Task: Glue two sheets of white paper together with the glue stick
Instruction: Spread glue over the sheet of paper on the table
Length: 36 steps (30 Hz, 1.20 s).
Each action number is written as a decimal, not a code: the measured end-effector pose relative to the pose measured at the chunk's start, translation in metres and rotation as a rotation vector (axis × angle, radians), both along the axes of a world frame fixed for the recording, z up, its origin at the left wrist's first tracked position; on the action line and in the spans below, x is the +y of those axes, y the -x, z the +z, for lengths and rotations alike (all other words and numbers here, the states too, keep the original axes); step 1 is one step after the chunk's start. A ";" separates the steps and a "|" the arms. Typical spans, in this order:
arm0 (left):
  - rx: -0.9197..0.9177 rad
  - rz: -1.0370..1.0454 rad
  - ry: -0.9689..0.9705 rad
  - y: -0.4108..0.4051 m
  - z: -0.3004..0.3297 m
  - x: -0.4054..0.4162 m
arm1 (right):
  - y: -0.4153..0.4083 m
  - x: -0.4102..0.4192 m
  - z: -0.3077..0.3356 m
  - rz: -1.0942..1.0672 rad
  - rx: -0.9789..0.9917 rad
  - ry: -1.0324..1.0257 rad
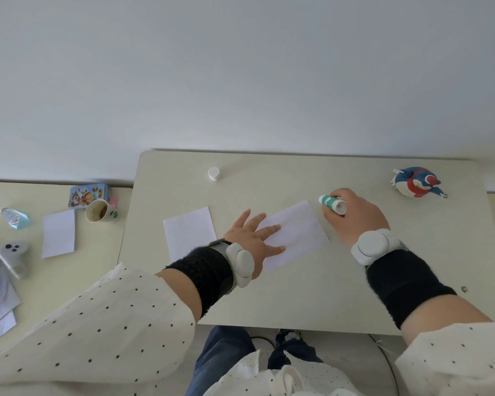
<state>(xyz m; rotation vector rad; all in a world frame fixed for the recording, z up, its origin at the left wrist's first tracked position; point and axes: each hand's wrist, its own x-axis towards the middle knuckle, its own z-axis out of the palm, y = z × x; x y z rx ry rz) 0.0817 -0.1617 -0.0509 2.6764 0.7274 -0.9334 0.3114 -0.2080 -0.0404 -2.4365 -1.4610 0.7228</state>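
Two white sheets lie on the pale table (312, 295). My left hand (255, 238) presses flat with spread fingers on the left part of the right sheet (300, 232). The other sheet (187, 231) lies just to the left, partly under my left wrist. My right hand (355, 215) grips the green-and-white glue stick (330, 202) just beyond the right sheet's far right corner; the stick lies nearly level with its open end toward me. The stick's white cap (213, 173) stands alone near the table's far edge.
A blue-and-red toy figure (416, 182) sits at the far right of the table. On the lower table to the left are a paper cup (100, 211), a picture tin (89, 195), another white sheet (59, 232), a grey controller (13, 257) and loose papers.
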 end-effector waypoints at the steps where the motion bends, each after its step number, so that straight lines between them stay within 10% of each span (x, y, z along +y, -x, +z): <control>1: -0.004 0.001 -0.001 -0.001 -0.001 -0.002 | -0.002 -0.005 0.003 -0.032 0.005 -0.035; 9: -0.030 0.062 -0.039 -0.012 0.004 -0.008 | 0.021 -0.009 0.009 -0.051 0.249 -0.018; 36: 0.056 -0.058 -0.158 -0.012 -0.011 0.025 | 0.060 -0.003 0.001 0.289 0.015 0.245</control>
